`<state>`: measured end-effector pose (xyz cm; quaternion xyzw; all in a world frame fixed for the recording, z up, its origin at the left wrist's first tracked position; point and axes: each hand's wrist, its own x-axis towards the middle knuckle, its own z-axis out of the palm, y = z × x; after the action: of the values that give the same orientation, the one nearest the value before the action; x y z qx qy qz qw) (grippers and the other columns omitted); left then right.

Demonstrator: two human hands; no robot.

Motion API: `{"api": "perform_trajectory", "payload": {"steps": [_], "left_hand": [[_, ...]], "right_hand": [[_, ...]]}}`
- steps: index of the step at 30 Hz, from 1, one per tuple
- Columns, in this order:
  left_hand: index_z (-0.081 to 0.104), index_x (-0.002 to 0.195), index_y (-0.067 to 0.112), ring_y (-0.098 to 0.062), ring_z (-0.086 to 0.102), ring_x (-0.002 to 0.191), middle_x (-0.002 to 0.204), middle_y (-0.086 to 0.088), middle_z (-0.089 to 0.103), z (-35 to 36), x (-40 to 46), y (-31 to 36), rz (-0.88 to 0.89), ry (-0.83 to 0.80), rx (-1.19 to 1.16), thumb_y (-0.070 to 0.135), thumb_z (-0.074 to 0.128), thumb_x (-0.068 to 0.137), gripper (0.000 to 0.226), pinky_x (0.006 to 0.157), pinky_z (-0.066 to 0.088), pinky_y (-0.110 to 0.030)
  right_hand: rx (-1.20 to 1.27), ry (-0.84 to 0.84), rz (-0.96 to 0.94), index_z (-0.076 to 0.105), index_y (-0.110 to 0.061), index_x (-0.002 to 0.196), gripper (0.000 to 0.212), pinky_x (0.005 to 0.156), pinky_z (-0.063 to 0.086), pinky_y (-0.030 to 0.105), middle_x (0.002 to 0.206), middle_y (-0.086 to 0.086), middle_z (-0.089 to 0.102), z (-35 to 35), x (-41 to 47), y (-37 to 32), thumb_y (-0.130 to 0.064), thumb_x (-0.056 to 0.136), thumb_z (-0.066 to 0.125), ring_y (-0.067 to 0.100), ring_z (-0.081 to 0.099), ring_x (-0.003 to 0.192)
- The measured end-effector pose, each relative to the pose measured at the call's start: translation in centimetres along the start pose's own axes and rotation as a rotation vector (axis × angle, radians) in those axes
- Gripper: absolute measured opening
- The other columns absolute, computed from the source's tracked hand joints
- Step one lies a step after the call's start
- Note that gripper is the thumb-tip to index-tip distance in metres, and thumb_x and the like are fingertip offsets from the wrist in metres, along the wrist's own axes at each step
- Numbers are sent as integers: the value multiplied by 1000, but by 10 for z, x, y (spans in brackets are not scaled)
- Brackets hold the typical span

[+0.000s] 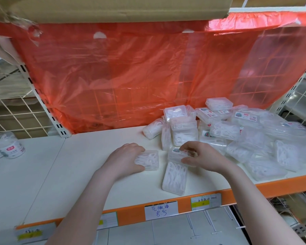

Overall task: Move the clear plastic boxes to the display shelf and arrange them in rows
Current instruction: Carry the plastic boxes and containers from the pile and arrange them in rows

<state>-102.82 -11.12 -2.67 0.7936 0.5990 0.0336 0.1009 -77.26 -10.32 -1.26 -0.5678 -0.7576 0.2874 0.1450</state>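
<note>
My left hand [125, 158] grips a clear plastic box of white floss picks [149, 160] lying flat on the white display shelf [78, 167]. Just to its right, my right hand [200, 156] holds a second clear box with a printed label [177, 154] between fingers and thumb. A third box [174, 177] lies flat in front of it, near the shelf's front edge. A jumbled pile of several more clear boxes [237, 131] covers the right part of the shelf; some stand on edge, some are stacked.
A red plastic sheet [131, 71] hangs over the wire back panel. A cardboard box [104, 7] sits on the shelf above. Round white tubs [5, 147] stand at the far left. An orange front rail [131, 209] carries price tags.
</note>
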Motion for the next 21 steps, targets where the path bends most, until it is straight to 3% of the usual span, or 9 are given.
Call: {"api": "perform_trajectory", "payload": {"steps": [3,8,12,16,19,21], "left_hand": [[36,143,25,-11,34,131,145,9,38,-1,1,4,17,-27,-21,42,64,80,71,104,31,-25],[29,147,26,-11,34,133,148,8,34,1,6,16,30,-76,-48,43,65,80,78,103,32,-25],[28,147,25,-13,37,131,145,6,37,2,3,19,-7,-80,-64,42,65,80,78,102,34,-26],[31,145,25,-13,40,127,140,5,42,1,-7,21,-49,-53,-75,41,65,79,76,99,36,-25],[27,146,26,-11,36,131,144,7,38,1,-22,22,-97,-13,-103,39,66,78,79,100,33,-22],[25,147,26,-10,34,133,146,8,36,0,-34,23,-130,17,-108,38,66,78,81,101,31,-21]], "right_hand": [[-9,-48,41,51,-21,132,53,85,38,19,126,-1,56,-1,2,-1,-26,82,67,12,53,112],[-22,-113,101,45,-15,138,63,95,42,24,130,1,54,-3,6,-4,-27,80,68,15,52,115],[-53,-67,114,56,-7,125,50,93,46,35,121,10,60,-1,4,-7,-21,78,67,23,57,109],[-145,15,78,59,-4,96,27,68,41,28,97,7,53,1,-3,-7,-18,74,64,26,53,88],[-214,67,13,50,-7,129,56,88,40,26,120,5,49,2,-11,-5,-20,76,64,21,48,109],[-242,139,-22,41,-11,138,67,92,37,24,128,3,46,3,-17,-6,-22,76,64,19,43,118]]}}
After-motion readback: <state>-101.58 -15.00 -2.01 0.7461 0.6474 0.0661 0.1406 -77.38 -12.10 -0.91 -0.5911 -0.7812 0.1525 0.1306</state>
